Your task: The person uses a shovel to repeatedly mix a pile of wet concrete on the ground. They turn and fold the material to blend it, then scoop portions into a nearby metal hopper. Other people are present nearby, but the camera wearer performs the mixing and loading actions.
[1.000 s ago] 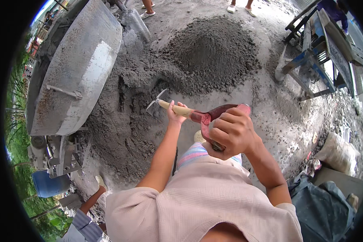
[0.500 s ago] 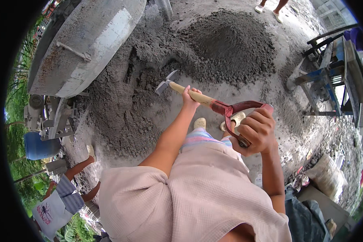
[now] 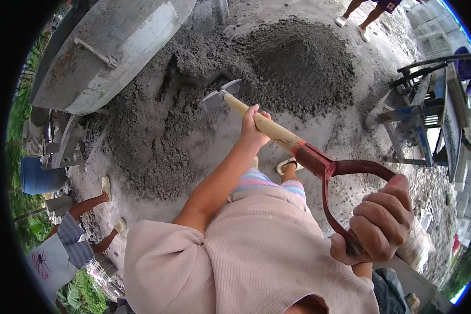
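Observation:
A shovel (image 3: 275, 134) with a pale wooden shaft, a red forked handle and a metal blade stretches from my right side toward the far middle. My right hand (image 3: 378, 224) wraps round the grip at the end of the red handle, close to my body. Lower on the shaft, my left hand (image 3: 255, 125) is closed round the wood. The metal blade (image 3: 218, 96) is at the edge of the loose grey mix (image 3: 167, 115); whether it touches the mix I cannot tell.
A conical grey heap (image 3: 303, 63) lies beyond the blade. A large rusty metal drum (image 3: 110, 57) stands at the far left, above a blue barrel (image 3: 43, 175). One person (image 3: 76, 235) is at the left, another (image 3: 369, 21) at the far right. A blue-framed stand (image 3: 418, 115) is at the right.
My right hand has moved right and nearer to me with the shovel's handle. The left hand has shifted slightly right, still holding the shaft.

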Available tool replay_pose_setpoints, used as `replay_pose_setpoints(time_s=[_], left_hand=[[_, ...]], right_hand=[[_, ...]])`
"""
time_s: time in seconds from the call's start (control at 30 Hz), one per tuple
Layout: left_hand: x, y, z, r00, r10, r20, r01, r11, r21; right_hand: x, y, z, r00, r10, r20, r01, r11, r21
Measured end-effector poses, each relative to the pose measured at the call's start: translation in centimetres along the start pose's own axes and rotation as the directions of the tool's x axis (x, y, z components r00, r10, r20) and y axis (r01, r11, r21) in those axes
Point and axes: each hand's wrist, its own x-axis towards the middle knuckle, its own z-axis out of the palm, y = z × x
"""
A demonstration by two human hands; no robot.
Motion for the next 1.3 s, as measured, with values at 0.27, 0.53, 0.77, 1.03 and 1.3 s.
replay_pose_setpoints(time_s=[0.27,0.53,0.77,1.03,1.3], left_hand=[[9.6,4.3,-3.4,0.987,-0.141,0.083,0.139,0.990,0.026],[0.0,0.9,0.6,0.994,-0.100,0.044,0.099,0.995,0.017],[5.1,2.2,-3.2,0.999,-0.007,0.048,0.009,0.999,-0.043],[8.0,3.1,-4.3,0.947,-0.209,0.243,0.187,0.976,0.110],[7.1,4.5,-8.2,0.950,-0.288,0.118,0.261,0.944,0.202]], right_hand=[[0.4,3.0,8.1,0.996,-0.078,0.032,0.075,0.993,0.090],[2.2,-0.3,0.4,0.996,-0.003,0.093,0.003,1.000,-0.004],[4.0,2.8,9.7,0.997,-0.072,0.014,0.071,0.994,0.080],[2.2,3.8,8.8,0.997,-0.005,-0.077,0.015,0.992,0.122],[-0.7,2.8,8.2,0.995,0.018,-0.098,-0.005,0.991,0.130]])
